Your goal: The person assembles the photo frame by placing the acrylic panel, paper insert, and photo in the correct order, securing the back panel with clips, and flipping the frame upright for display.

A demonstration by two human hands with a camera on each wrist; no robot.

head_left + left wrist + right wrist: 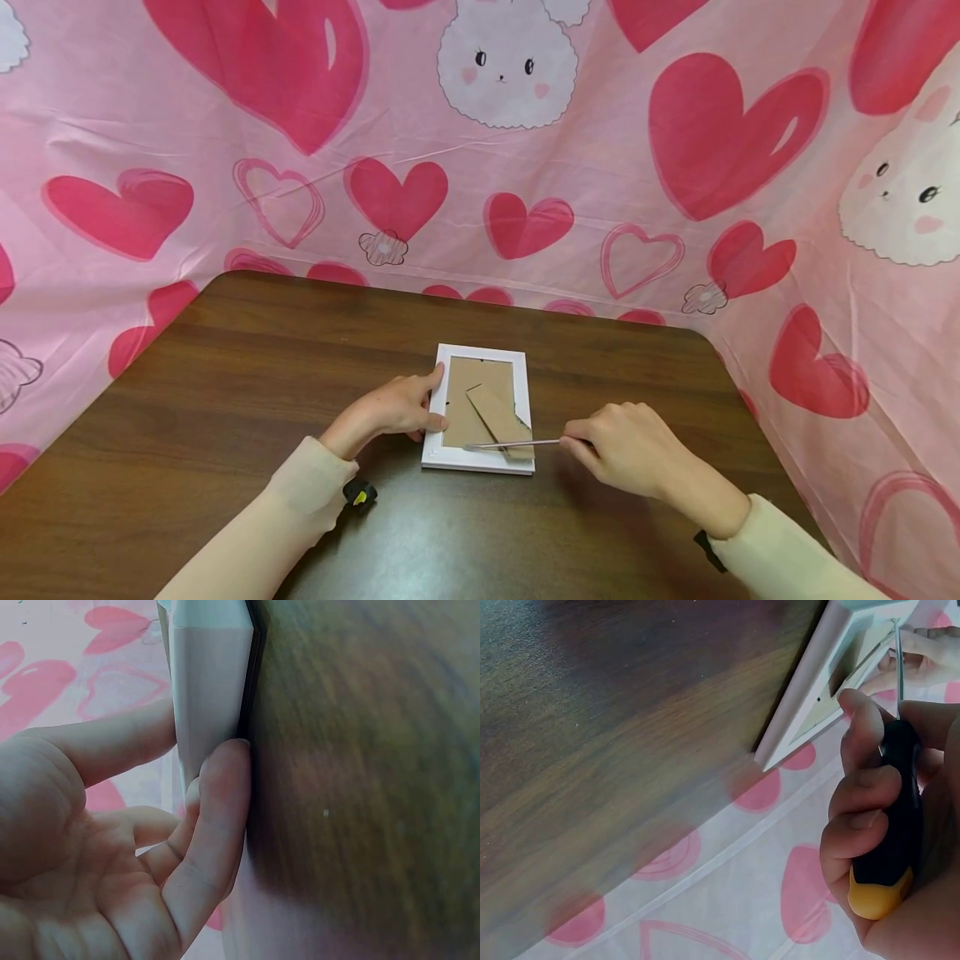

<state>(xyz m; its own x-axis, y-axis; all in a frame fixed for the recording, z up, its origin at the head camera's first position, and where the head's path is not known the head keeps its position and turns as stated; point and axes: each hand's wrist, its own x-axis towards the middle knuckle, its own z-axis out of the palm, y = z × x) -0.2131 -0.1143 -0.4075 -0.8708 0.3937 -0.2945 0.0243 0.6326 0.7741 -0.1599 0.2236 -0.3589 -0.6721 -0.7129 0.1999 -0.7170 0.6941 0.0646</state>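
Note:
A white picture frame (pixel 480 462) lies back side up on the table, its brown backing board (pixel 459 375) and a slanted cardboard stand (pixel 498 417) showing. My left hand (pixel 393 406) grips the frame's left edge; in the left wrist view its fingers (pixel 225 780) press on the white side. My right hand (pixel 633 450) holds a screwdriver by its black and yellow handle (pixel 889 825). The metal shaft (pixel 517 444) crosses the lower part of the stand, and its tip is at the backing's lower left, by the frame's inner edge.
The brown wooden table (pixel 300 350) extends around the frame. Behind it and at both sides hangs a pink cloth (pixel 420 125) with hearts and white animal faces. Dark straps show at both wrists.

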